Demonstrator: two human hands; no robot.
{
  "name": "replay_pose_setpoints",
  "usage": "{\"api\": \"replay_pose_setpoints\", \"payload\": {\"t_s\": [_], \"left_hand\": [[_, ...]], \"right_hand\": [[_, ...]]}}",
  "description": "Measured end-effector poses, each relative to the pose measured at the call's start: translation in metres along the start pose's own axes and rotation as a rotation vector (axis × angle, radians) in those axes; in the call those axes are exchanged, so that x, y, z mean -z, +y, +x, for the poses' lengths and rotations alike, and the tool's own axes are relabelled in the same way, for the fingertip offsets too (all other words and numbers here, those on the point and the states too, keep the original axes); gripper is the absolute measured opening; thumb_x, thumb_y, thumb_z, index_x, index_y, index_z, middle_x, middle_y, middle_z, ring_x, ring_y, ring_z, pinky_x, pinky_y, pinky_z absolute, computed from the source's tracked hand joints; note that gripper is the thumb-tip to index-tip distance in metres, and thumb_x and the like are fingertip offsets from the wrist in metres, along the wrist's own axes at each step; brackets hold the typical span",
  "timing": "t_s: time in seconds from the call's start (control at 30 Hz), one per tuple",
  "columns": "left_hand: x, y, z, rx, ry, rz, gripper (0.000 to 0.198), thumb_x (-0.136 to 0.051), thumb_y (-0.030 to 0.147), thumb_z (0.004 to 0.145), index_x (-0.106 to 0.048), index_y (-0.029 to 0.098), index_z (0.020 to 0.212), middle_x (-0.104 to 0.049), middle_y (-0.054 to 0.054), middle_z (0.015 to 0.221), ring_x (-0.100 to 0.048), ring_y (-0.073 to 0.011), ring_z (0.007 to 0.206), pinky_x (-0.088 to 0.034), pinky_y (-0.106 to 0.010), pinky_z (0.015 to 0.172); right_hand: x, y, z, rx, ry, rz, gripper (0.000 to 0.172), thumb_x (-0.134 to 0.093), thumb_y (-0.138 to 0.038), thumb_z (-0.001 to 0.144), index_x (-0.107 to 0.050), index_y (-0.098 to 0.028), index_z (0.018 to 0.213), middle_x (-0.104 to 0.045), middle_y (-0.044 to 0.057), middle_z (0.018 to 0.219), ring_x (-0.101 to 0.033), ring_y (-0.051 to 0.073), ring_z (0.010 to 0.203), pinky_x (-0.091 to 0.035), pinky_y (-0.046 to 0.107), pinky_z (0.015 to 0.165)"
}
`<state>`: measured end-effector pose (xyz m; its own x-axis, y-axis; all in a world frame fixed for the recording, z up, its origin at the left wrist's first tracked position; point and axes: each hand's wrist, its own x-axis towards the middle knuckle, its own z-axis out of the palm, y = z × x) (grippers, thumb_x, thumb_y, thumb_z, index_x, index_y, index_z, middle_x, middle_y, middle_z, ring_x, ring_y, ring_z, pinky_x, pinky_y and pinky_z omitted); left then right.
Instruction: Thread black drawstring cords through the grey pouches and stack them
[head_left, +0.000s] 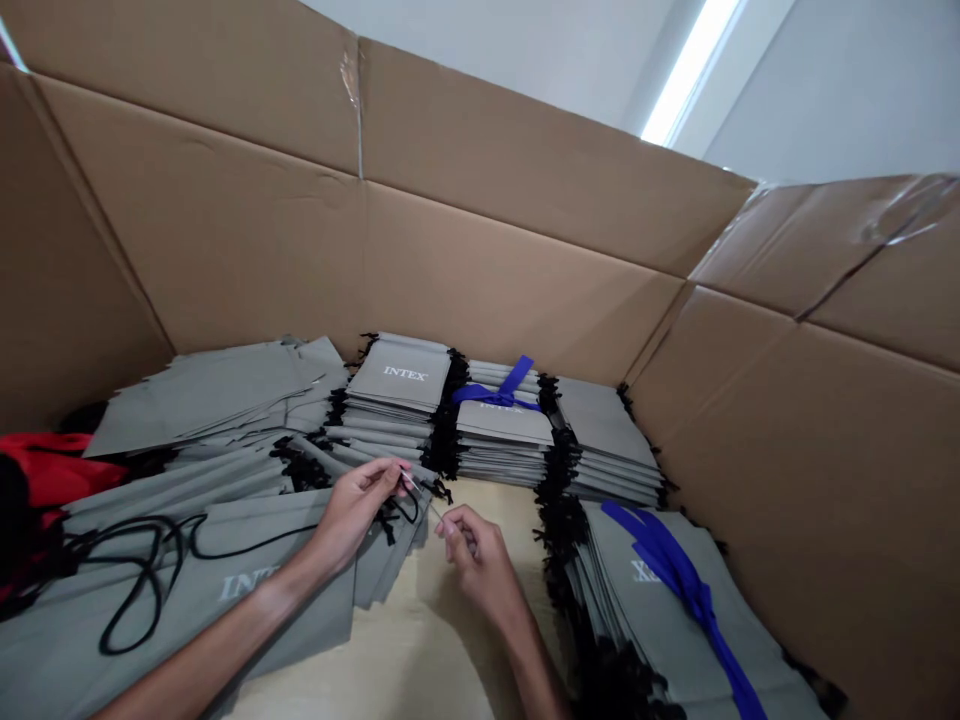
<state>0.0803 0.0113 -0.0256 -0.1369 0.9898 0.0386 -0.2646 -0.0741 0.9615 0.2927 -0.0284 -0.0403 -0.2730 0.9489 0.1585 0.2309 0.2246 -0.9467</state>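
While the left hand (pixel 360 508) and the right hand (pixel 480 552) work close together above the pale table (pixel 420 630), we judge the step in hand to be the handling of a thin rod (pixel 422 497) beside a cord end. The rod spans the gap between the hands, slanting down from left to right. Both grips are pinched: the left thumb and fingers come together on its upper end, and the right thumb and fingers close on its lower end. A short dark loop hangs just beside the left fingertips; at this size we cannot tell whether it passes through the rod or only lies behind it. In our judgement, the next move calls for a steady left pinch, a light right one, and slack in the cord. The rod is slender, straight and pale, with a metallic look. The black cord (pixel 124 652) is smooth and round, lying in loose loops at the left, with one strand running beneath the left forearm. Under that forearm lies a grey bag (pixel 319 615), flat and thin, its white lettering partly covered by the arm. We note neat stacks of similar bags (pixel 502 425) beyond the hands.
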Motion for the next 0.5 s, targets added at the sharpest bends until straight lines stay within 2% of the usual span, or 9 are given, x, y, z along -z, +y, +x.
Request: {"api": "replay_pose_setpoints", "payload": {"t_s": [0.17,0.27,0.37,0.43,0.5], "left_hand": [[-0.001,0.000,-0.003,0.004,0.011,-0.072,0.070,-0.097,0.079,0.060,-0.084,0.017,0.090,-0.076,-0.004,0.080,-0.066,-0.0164,0.071,-0.058,-0.026,0.068],[0.002,-0.003,-0.002,-0.035,-0.009,-0.063,0.067,-0.095,0.079,0.066,-0.083,0.017,0.089,-0.079,-0.006,0.086,-0.069,-0.0181,0.075,-0.060,-0.028,0.072],[0.003,-0.006,-0.004,-0.102,-0.051,0.004,0.066,-0.089,0.081,0.074,-0.085,0.017,0.094,-0.083,-0.012,0.100,-0.076,-0.0240,0.090,-0.064,-0.033,0.082],[0.002,-0.008,-0.008,-0.139,-0.095,0.041,0.065,-0.085,0.081,0.079,-0.086,0.018,0.097,-0.083,-0.015,0.115,-0.077,-0.0281,0.104,-0.064,-0.036,0.090],[0.000,-0.008,-0.013,-0.149,-0.137,0.043,0.062,-0.084,0.080,0.081,-0.086,0.019,0.094,-0.081,-0.017,0.127,-0.076,-0.0310,0.115,-0.063,-0.038,0.098]], "right_hand": [[-0.014,0.006,-0.001,-0.003,-0.031,-0.001,0.046,-0.052,-0.060,0.108,-0.069,-0.020,0.096,-0.057,-0.003,0.065,-0.053,0.014,0.060,-0.036,0.024,0.058],[-0.017,-0.001,-0.002,0.036,0.050,-0.062,0.036,-0.056,-0.052,0.107,-0.070,-0.020,0.098,-0.066,0.001,0.078,-0.056,0.015,0.067,-0.040,0.025,0.061],[-0.018,-0.015,0.001,0.068,0.158,-0.074,0.030,-0.064,-0.047,0.103,-0.073,-0.021,0.112,-0.074,0.006,0.099,-0.060,0.016,0.073,-0.045,0.026,0.064],[-0.019,-0.027,0.006,0.052,0.179,0.007,0.035,-0.069,-0.050,0.100,-0.073,-0.021,0.120,-0.075,0.007,0.104,-0.061,0.016,0.073,-0.047,0.025,0.062],[-0.021,-0.039,0.014,0.018,0.146,0.151,0.043,-0.074,-0.056,0.097,-0.074,-0.022,0.123,-0.076,0.008,0.108,-0.062,0.015,0.071,-0.047,0.024,0.058]]}}
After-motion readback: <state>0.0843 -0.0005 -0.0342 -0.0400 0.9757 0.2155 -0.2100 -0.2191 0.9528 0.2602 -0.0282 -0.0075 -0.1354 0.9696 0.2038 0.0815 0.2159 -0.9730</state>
